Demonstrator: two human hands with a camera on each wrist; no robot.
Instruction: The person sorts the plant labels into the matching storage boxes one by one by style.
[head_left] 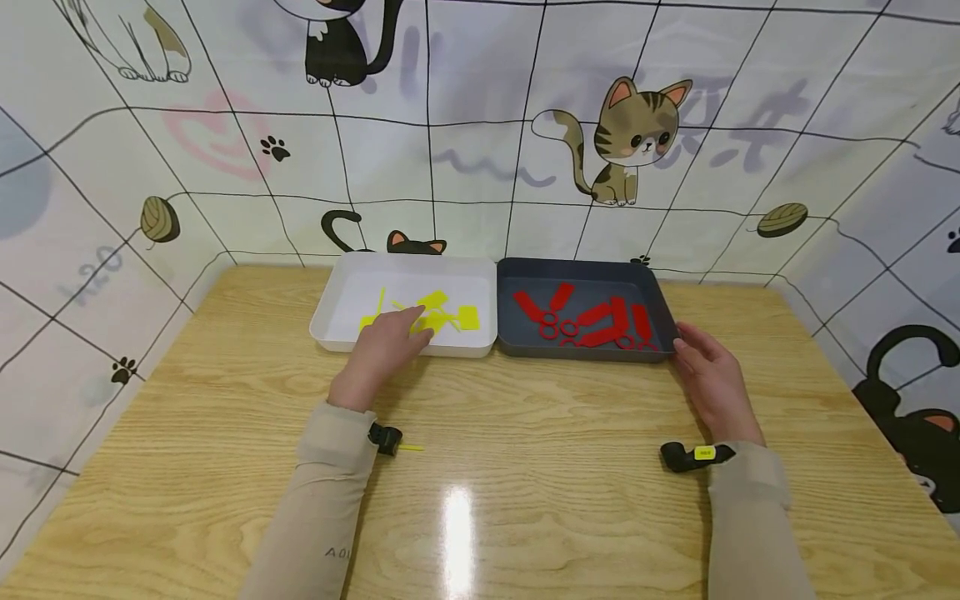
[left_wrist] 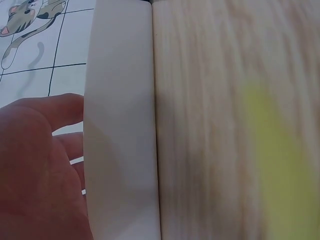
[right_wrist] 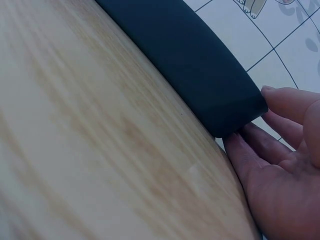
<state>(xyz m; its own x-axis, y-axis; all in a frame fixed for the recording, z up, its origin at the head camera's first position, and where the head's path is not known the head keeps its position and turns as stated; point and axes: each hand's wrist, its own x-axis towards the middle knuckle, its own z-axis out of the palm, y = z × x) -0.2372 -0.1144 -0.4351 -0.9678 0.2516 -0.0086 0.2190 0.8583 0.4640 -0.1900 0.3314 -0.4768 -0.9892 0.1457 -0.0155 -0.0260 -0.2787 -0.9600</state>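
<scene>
Key relation: the yellow pieces (head_left: pixel 435 321) sat in the white tray (head_left: pixel 468 352), under and just right of your left hand (head_left: pixel 384 354). That hand was the near one; your right hand (head_left: pixel 715 385) was well apart, at the far tray corner.

Left hand came over the tray's front edge, thumb and index apart, nothing visibly pinched. Couldn't tell whether the fingertips touched a piece. Pieces overlapped, stems pointing different ways; one thin stem (head_left: pixel 381 300) ran roughly front to back, just past your knuckles. The square piece (head_left: pixel 468 317) lay nearest the tray's right wall.

Right hand held the dark tray (head_left: pixel 581 356) at its front right corner, digits at rim and base. Red tags (head_left: pixel 619 317) lay in that tray, mostly toward its front and right.

Both trays stood side by side, long sides left to right, near the rear edge of the surface (head_left: pixel 540 433). Backdrop (head_left: pixel 480 158) was close behind, so you had little room rearward. More room was frontward, between your forearms. White tray's front wall stood under your left wrist; you needed lift there.
</scene>
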